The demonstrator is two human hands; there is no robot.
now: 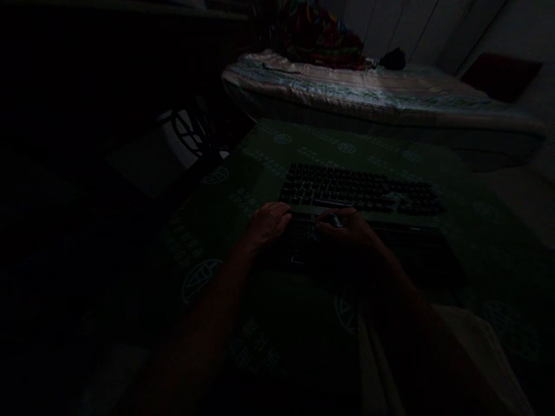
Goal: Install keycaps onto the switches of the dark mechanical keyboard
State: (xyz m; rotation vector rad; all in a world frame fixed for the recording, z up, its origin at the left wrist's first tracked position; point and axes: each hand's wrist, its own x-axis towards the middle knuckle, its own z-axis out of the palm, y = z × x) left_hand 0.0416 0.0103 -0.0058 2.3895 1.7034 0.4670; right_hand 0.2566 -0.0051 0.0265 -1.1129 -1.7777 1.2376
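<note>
1 green printed table (264, 162) in near darkness, with a bed (373, 95) past its far edge. On it, a long dark panel (416, 248), perhaps a keyboard's body, too dim to be sure; long axis left to right, right end slightly nearer. Likely light and stiff, probably smooth plastic and so a little slippery; best lifted by its 2 short ends, without flexing across the middle. Just beyond, a bank of keys (347, 186) on nearly the same axis, space bar (333, 203) to the near side, number pad (420, 199) at right. Probably light too, but with small parts easily knocked, so best steadied at the outer ends. At the panel's far left corner, the left hand (269, 224) with fingers curled, tips hidden; cannot tell whether gripping or just resting. Farther right, the right hand (352, 230), with thumb and fingers drawn narrow, apparently around a small grey item (335, 220); too dim to name, probably light enough for a pinch, long axis unclear.
</note>
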